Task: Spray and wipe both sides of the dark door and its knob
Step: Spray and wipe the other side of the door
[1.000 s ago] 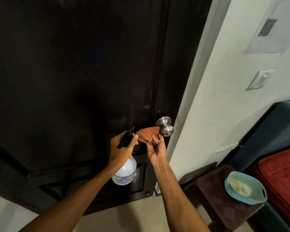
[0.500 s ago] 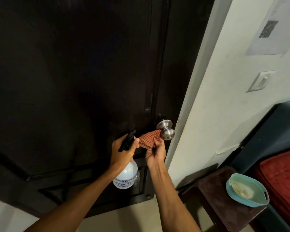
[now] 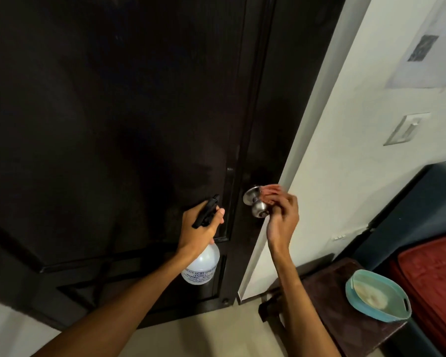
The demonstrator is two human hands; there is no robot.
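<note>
Dark door [image 3: 113,124]: fills left/centre of view, shut against frame.
Left hand [image 3: 200,228]: closed round neck of spray bottle [image 3: 201,266], bottle hanging in front of door, nozzle w/ black trigger aimed at panel. Risk: stray squeeze wets floor.
Knob [image 3: 258,208]: steel, at door's right edge.
Right hand [image 3: 282,220]: fingers clasping orange cloth [image 3: 269,194] vs knob top. Risk: loose bunch slips off round metal; knob underside missed.
Teal bowl [image 3: 379,296]: on stool at right, well apart.

Dark glossy wooden door [image 3: 139,112], brushed metal knob [image 3: 258,209], translucent plastic bottle [image 3: 200,266]
</note>
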